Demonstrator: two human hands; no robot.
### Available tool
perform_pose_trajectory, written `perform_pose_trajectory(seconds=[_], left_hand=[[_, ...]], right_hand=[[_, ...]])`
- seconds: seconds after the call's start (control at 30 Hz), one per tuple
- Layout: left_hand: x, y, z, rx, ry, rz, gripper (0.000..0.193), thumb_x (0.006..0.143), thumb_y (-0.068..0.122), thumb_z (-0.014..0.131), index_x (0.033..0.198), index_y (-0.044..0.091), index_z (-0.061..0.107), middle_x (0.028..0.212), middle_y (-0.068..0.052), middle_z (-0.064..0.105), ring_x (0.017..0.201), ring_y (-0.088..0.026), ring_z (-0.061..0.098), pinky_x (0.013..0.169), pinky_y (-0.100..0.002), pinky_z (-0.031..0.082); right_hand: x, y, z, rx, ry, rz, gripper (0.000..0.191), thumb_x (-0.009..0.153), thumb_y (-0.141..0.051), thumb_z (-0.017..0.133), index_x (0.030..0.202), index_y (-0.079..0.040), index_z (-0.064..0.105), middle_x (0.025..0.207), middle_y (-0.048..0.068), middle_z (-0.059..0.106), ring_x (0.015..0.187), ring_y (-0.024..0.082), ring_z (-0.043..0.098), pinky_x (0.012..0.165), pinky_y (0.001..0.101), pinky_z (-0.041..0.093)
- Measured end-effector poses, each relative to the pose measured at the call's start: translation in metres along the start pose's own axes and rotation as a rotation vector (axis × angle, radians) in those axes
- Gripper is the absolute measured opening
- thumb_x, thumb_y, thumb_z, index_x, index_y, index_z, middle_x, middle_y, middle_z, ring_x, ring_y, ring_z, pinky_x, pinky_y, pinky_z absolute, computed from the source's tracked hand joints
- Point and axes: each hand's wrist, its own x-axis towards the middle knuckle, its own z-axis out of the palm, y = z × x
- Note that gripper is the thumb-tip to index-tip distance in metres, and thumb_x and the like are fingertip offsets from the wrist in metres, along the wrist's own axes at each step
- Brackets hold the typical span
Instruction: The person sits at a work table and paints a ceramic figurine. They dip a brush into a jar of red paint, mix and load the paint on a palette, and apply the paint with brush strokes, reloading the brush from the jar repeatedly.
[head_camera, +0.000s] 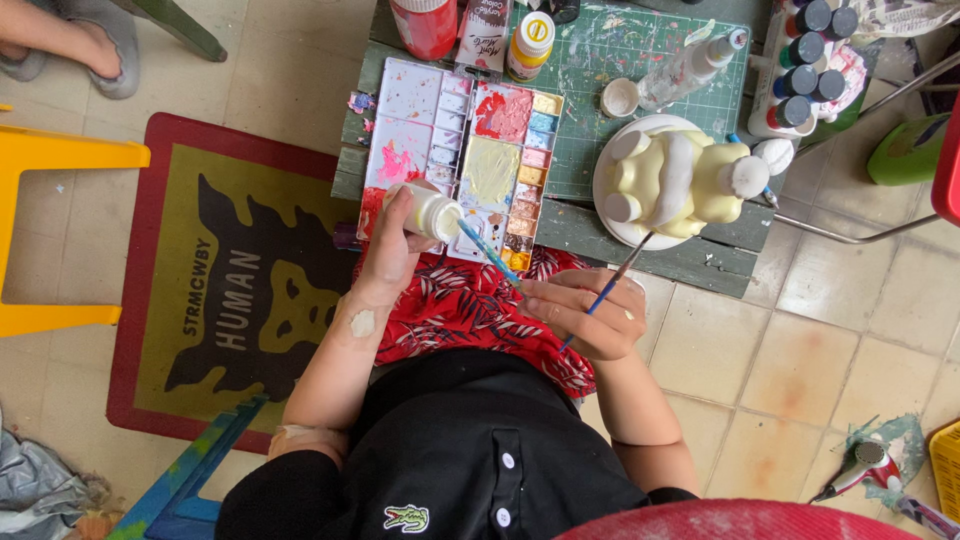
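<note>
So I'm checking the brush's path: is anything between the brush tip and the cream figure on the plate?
Nothing visible: the brush in the right hand points at the figure, its tip by the plate rim.

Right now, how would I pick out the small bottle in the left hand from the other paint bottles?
Start at the green cutting mat on the low table, then find the white paint palette on its left side. At the palette's near edge the left hand holds the small white bottle, tipped on its side. Unlike the yellow-capped bottle and the dark-capped bottles, which stand upright, it is held tilted.
</note>
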Motion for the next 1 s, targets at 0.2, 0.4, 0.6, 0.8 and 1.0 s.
perform_pose_trajectory(seconds=[0.2,0.4,0.6,0.8,1.0], left_hand=[[-0.002,-0.001,-0.003,0.023,0.015,-0.003,0.041,0.107,0.048,0.050,0.102,0.008,0.058,0.075,0.003,0.051,0.056,-0.002,0.032,0.051,-0.023,0.023],[-0.001,-0.003,-0.009,0.115,0.059,-0.005,0.038,0.103,0.047,0.053,0.103,0.009,0.059,0.083,0.001,0.057,0.065,-0.003,0.044,0.053,-0.023,0.027],[-0.007,0.005,-0.009,0.267,0.111,-0.007,0.044,0.098,0.053,0.056,0.107,0.010,0.062,0.093,0.001,0.064,0.081,-0.005,0.061,0.064,-0.022,0.047],[-0.010,0.014,-0.014,0.381,0.065,0.027,0.041,0.098,0.048,0.062,0.106,0.008,0.064,0.093,0.001,0.065,0.084,-0.007,0.063,0.069,-0.024,0.053],[-0.012,0.016,-0.022,0.405,0.137,0.037,0.034,0.101,0.042,0.060,0.109,0.009,0.065,0.094,0.003,0.066,0.086,-0.005,0.064,0.069,-0.023,0.052]], right_hand=[[-0.006,-0.004,0.001,0.072,0.042,0.152,0.020,0.084,-0.014,0.088,0.091,-0.008,0.070,0.088,0.008,0.077,0.079,0.020,0.075,0.069,0.0307,0.061],[-0.015,-0.006,0.004,0.116,0.069,0.386,0.023,0.085,-0.013,0.088,0.087,-0.006,0.065,0.083,0.009,0.075,0.083,0.023,0.078,0.068,0.0285,0.059],[-0.033,-0.003,0.013,0.239,0.117,0.639,0.019,0.087,-0.004,0.085,0.088,-0.002,0.065,0.088,0.013,0.076,0.084,0.020,0.076,0.075,0.0267,0.056],[-0.056,0.000,0.025,0.382,0.194,0.791,0.018,0.093,0.000,0.079,0.096,0.001,0.061,0.096,0.016,0.073,0.093,0.021,0.074,0.085,0.0306,0.058],[-0.080,0.000,0.034,0.477,0.326,0.787,0.018,0.097,-0.001,0.074,0.101,0.000,0.057,0.100,0.018,0.071,0.098,0.021,0.071,0.090,0.0313,0.057]])
